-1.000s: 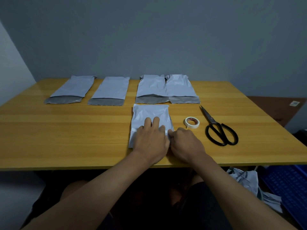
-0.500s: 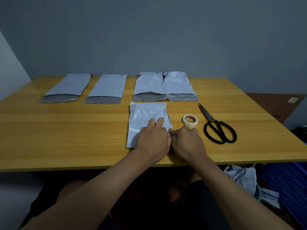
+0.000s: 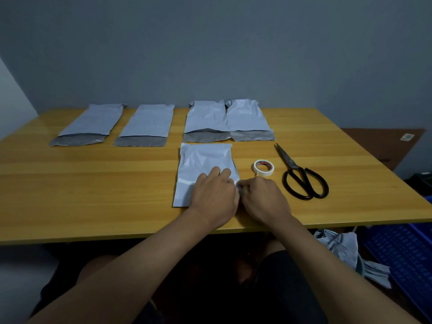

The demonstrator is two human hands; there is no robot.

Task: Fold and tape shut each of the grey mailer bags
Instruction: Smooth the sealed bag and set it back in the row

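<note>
A folded grey mailer bag (image 3: 205, 157) lies near the table's front edge, with a white tape strip (image 3: 184, 182) running across it. My left hand (image 3: 214, 195) presses flat on the bag over the strip, fingers straight. Beside it, my right hand (image 3: 264, 197) has its fingers curled and pinches the bag's right edge, where the strip ends. Four more grey mailer bags lie in a back row with their flaps open: two on the left (image 3: 93, 122) (image 3: 147, 125) and two side by side, touching (image 3: 208, 120) (image 3: 247, 118).
A white tape roll (image 3: 263, 167) sits just right of the folded bag, and black scissors (image 3: 301, 178) lie beyond it. The wooden table (image 3: 93, 183) ends close in front of me. Crumpled grey bags (image 3: 343, 249) and a blue crate (image 3: 402, 253) are on the floor at right.
Both hands stay at the same spot on the folded bag. Only the view has shifted slightly.
</note>
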